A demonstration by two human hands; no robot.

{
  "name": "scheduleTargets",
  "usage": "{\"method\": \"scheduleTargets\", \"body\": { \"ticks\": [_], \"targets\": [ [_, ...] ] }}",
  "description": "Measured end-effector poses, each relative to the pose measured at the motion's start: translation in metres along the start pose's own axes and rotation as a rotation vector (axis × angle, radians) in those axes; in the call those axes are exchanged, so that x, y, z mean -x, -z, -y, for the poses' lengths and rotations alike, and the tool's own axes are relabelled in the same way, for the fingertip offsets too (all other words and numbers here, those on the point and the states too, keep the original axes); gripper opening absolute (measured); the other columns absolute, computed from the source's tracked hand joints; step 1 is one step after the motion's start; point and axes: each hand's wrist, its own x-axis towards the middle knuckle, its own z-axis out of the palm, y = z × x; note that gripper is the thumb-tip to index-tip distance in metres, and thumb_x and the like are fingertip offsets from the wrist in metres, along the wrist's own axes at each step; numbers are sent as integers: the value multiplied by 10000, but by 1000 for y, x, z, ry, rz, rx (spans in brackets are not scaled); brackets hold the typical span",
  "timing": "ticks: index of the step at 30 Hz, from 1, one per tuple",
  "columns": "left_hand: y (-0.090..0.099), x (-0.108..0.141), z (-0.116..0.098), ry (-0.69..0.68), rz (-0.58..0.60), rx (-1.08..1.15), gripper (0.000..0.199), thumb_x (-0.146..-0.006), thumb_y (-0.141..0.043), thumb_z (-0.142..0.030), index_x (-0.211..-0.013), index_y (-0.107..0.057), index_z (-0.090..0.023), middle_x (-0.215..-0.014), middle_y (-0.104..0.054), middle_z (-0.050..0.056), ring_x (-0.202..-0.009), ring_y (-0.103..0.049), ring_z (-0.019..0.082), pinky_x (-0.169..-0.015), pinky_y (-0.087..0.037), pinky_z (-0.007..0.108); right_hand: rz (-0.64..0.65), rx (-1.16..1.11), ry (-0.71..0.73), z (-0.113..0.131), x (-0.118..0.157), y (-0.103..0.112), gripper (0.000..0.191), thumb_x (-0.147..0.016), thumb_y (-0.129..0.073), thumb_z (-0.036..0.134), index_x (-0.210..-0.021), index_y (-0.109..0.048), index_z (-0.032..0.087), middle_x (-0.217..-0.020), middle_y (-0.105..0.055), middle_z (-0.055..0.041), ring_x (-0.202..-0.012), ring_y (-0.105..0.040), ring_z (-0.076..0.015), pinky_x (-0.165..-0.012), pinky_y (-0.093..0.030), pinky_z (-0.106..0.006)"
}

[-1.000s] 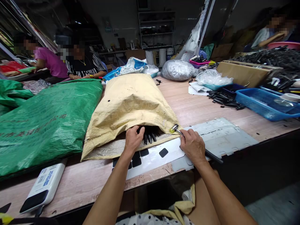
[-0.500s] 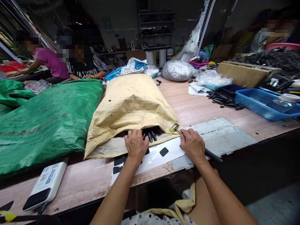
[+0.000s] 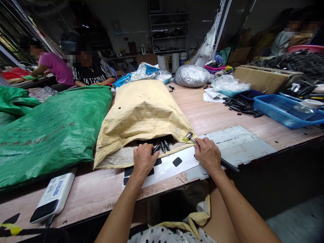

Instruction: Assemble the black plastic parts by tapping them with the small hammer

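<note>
At the mouth of a yellow woven sack (image 3: 141,111), my left hand (image 3: 144,158) is closed on a slim black pen-shaped part (image 3: 156,149). Several similar black parts (image 3: 165,145) stick out of the opening beside it. My right hand (image 3: 208,153) is wrapped round a small hammer (image 3: 187,136) with a yellow-tipped metal head and a black handle. The hammer head lies against the sack's right corner. Between my hands, a white sheet (image 3: 165,170) with dark rounded patches lies under the sack's edge. My right hand is over a grey plate (image 3: 240,143).
A full green sack (image 3: 58,131) lies left, with a white power bank (image 3: 54,194) in front of it. To the right are a blue tray (image 3: 268,109), a pile of black parts (image 3: 244,108) and a cardboard box (image 3: 260,79). Co-workers sit beyond the table.
My left hand has drawn back slightly from the sack's opening, and a black part now shows in its fingers. My right hand keeps the hammer in nearly the same place.
</note>
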Motion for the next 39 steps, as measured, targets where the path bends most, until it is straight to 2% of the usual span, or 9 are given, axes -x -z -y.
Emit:
{"method": "scheduleTargets", "body": {
  "ticks": [3,8,14,16,19,22,24,31,39],
  "targets": [
    [1,13,0,-27,-20,117,108,-880,-700,-311,-961,-703,-239,-962,-716,39,-991,-608,261,-862,-396,389,20,-4,3,0,0,2,248,-953,-573,261,-1171,-691,237,-971,-637,-58,-886,-511,-208,-728,-279,-327],
    [-6,36,-3,-177,78,359,111,-877,-710,-303,-974,-719,-250,-960,-713,24,-974,-606,237,-856,-399,375,42,10,18,1,-1,3,288,-950,-576,228,-1218,-678,249,-971,-642,-58,-882,-522,-208,-724,-293,-328],
    [-18,39,-3,-156,67,448,156,-856,-750,-323,-995,-742,-253,-957,-705,28,-976,-592,240,-872,-387,388,-79,-52,31,2,1,12,334,-999,-476,210,-1263,-679,220,-941,-652,-76,-881,-573,-206,-773,-382,-311],
    [-19,38,-2,-142,69,478,162,-841,-771,-316,-988,-748,-253,-952,-707,22,-977,-590,237,-881,-384,387,-137,-138,15,6,5,22,350,-1014,-458,233,-1296,-665,216,-982,-673,-82,-908,-611,-209,-780,-420,-306],
    [-18,36,-1,-105,69,523,168,-817,-795,-294,-974,-749,-257,-969,-713,10,-991,-589,233,-903,-376,389,-153,-431,43,20,15,42,354,-1021,-467,271,-1323,-644,218,-1109,-701,-86,-1020,-655,-215,-860,-486,-308],
    [-17,34,-5,-34,91,550,174,-771,-822,-243,-926,-745,-259,-964,-715,-6,-993,-588,228,-917,-369,388,-41,-723,113,38,28,57,340,-1015,-475,259,-1308,-643,224,-1198,-706,-80,-1123,-659,-206,-980,-508,-323],
    [-16,32,-8,15,112,556,184,-740,-835,-212,-891,-744,-263,-952,-719,-16,-992,-587,227,-921,-364,388,38,-794,135,49,37,60,339,-1010,-477,246,-1307,-641,234,-1197,-712,-74,-1131,-662,-202,-990,-522,-333],
    [-17,30,-11,39,100,552,194,-728,-846,-218,-887,-755,-283,-941,-721,-29,-987,-583,218,-923,-361,378,199,-707,196,66,58,51,405,-1014,-434,190,-1382,-592,248,-1103,-689,-71,-985,-672,-187,-921,-547,-330],
    [-17,33,-11,36,99,525,172,-750,-847,-251,-894,-761,-291,-926,-705,-31,-983,-576,215,-891,-357,379,201,-497,284,77,65,56,516,-998,-419,116,-1467,-528,299,-923,-611,-36,-802,-632,-155,-742,-512,-253]
  ]
}}
